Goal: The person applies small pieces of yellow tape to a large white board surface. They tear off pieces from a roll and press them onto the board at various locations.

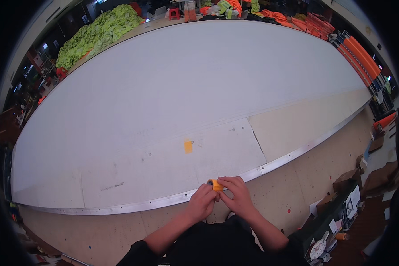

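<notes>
The white table fills most of my view, its edges bowed, with a beige panel set into its near right part. Tan floor shows below, on my side. A big heap of lime-green cloth lies past the table's far left edge. Orange rolls stand at the far right, and a dark shelf cluttered with papers and boxes is at my lower right. A metal strip runs along the table's near edge. A red stool is beyond the far side.

My left hand and right hand are close together in front of me, at the near edge, fingers drawn in narrow around one yellow tape roll. Both hold it, left from the near left, right from the right; whether it touches the strip I cannot tell. A small yellow patch lies flat on the table just beyond.
</notes>
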`<move>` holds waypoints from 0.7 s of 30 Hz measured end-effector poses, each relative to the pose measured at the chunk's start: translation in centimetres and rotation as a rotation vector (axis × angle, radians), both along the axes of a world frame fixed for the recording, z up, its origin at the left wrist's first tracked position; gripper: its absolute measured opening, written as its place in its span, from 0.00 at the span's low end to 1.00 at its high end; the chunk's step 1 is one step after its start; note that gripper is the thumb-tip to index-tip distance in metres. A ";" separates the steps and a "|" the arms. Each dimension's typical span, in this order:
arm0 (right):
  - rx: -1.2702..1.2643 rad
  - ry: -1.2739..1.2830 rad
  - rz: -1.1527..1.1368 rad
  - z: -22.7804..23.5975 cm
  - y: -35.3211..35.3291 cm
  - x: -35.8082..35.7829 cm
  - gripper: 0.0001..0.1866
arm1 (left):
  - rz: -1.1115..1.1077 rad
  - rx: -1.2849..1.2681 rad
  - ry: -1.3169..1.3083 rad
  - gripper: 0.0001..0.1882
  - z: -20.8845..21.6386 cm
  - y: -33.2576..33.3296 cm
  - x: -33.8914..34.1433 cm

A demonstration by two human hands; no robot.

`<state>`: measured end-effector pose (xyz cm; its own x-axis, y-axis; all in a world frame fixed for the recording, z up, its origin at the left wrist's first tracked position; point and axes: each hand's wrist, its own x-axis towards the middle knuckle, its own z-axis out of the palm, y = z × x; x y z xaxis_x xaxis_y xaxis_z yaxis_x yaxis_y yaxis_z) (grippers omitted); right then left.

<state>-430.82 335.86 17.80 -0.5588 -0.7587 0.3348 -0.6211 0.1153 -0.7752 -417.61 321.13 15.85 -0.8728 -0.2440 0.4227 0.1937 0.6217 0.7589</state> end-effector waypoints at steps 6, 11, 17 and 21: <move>-0.106 -0.142 -0.208 -0.5 10.4 -3.3 0.07 | -0.111 0.088 -0.098 0.06 0.5 9.2 -5.2; -0.192 -0.764 -0.435 -6.1 26.2 -9.2 0.05 | -0.433 0.117 -0.322 0.09 1.5 20.6 -13.1; -0.111 -0.376 -0.732 -4.4 41.9 -14.0 0.04 | -0.537 0.107 -0.395 0.14 -1.4 34.9 -22.7; -0.057 -0.079 -0.816 -0.7 48.3 -16.5 0.04 | -0.510 0.115 -0.411 0.18 -1.0 41.4 -28.6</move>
